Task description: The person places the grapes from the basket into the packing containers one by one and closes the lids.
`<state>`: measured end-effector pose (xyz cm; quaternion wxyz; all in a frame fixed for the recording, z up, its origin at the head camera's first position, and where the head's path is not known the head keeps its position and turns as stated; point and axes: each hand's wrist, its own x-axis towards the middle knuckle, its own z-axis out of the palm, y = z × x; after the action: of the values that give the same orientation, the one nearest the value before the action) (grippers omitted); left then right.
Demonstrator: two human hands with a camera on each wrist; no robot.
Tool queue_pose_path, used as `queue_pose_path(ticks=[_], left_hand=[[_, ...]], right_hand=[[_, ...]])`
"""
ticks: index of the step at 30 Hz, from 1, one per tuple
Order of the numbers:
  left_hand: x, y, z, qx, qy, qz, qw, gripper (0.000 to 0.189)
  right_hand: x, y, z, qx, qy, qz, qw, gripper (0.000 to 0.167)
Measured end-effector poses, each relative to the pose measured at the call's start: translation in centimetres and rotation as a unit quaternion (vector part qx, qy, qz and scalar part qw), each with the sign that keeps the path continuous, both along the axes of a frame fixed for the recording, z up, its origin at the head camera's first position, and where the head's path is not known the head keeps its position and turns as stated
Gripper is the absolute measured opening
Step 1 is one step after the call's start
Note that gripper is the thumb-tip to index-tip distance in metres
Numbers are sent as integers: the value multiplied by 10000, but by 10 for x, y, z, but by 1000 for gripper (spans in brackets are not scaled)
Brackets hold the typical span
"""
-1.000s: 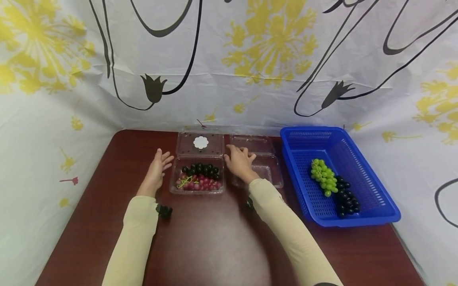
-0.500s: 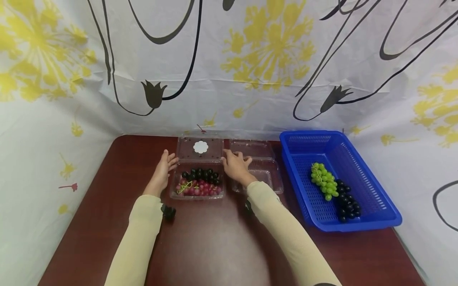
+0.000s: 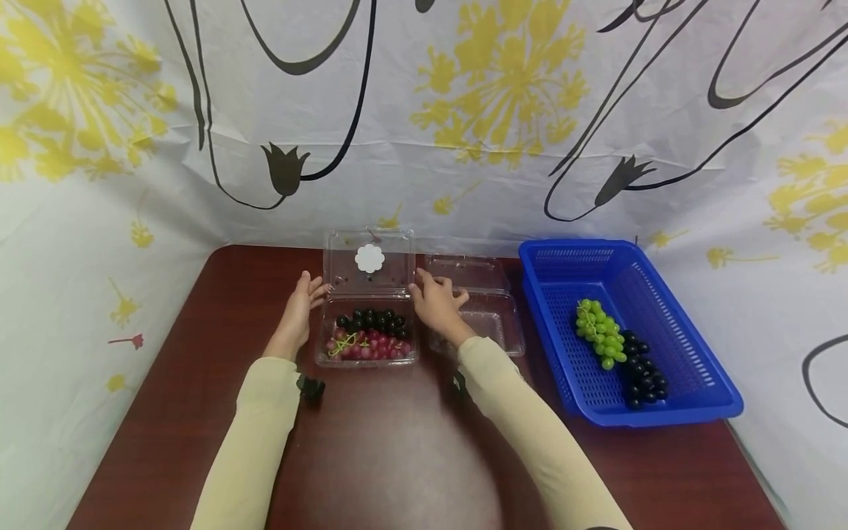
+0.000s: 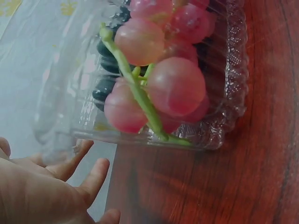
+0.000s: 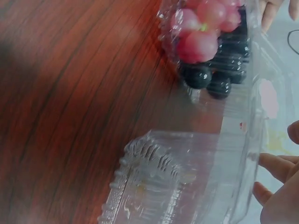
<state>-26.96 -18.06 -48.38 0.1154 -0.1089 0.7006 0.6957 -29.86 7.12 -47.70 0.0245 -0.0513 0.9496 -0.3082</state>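
A clear plastic clamshell box (image 3: pixel 367 363) holds black grapes (image 3: pixel 372 321) behind pink-red grapes (image 3: pixel 380 346) with a green stem (image 4: pixel 135 88). Its lid (image 3: pixel 391 274), marked with a white scalloped label (image 3: pixel 369 258), leans partly raised at the back. My left hand (image 3: pixel 294 316) is at the lid's left edge, fingers extended, fingertips near the hinge corner. On the other side, my right hand (image 3: pixel 439 305) has its fingertips right at the lid's right edge, fingers slightly bent. In the right wrist view, those fingers (image 5: pixel 278 165) show behind clear plastic.
A second clear clamshell box (image 3: pixel 490 320) lies with its lid folded back, partly under my right hand. To the right stands a blue basket (image 3: pixel 689 412) with green grapes (image 3: pixel 599 331) and black grapes (image 3: pixel 644 375). A printed cloth (image 3: pixel 371 177) hangs behind the brown table (image 3: pixel 377 442).
The box's lid has tilted up from lying back, its far edge now higher. My left hand has moved right toward the lid; the right hand has shifted slightly left.
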Motion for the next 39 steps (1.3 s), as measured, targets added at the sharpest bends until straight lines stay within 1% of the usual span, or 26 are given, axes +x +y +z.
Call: queue_pose_path(ticks=[6,13,17,20,25,28,31,35,39], left_hand=[[5,-1,3,-67,39,-68,9999,72],[9,-4,12,-147,336,-93,9993,73],[12,-4,16,-179,427,-41,9989,73],[15,-4,19,-210,468,25,9987,74],[22,-4,24,-166,679,175,9974,74],[27,-4,29,-102,825,252,9962,72],[34,-3,34,-149,940,257,9951,69],[46,-3,40,-334,1058,243,9935,64],[55,-4,40,-640,1156,212,9910,60]], right_hand=[[5,1,2,-246,95,-143,9995,49],[7,3,6,-406,301,-160,9986,47],[8,5,6,-500,287,-98,9983,47],[11,6,7,-567,202,-47,9982,48],[17,8,15,-671,146,31,9976,48],[21,9,20,-737,254,111,9969,48],[25,10,23,-833,379,199,9956,47],[33,11,27,-884,562,274,9941,43],[42,14,31,-827,780,310,9930,39]])
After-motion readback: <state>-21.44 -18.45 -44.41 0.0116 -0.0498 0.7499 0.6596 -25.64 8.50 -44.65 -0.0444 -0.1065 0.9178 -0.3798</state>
